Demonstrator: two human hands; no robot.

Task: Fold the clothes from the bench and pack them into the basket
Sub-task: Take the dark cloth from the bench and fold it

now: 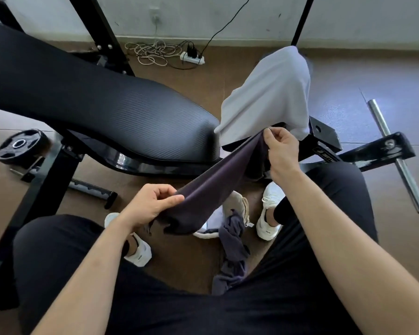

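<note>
Fingers (172, 200) of the left hand (153, 204) pinch the lower end of a smooth dark purple garment (218, 182), and the right hand (281, 148), at two o'clock from it, pinches the upper end, holding it taut just in front of the black padded bench (94, 100). A pale grey cloth (269, 93) drapes the bench end at twelve o'clock; on the brown floor (184, 259) lie a weight plate (20, 143) at nine and a power strip (192, 58) near the wall (203, 15).
</note>
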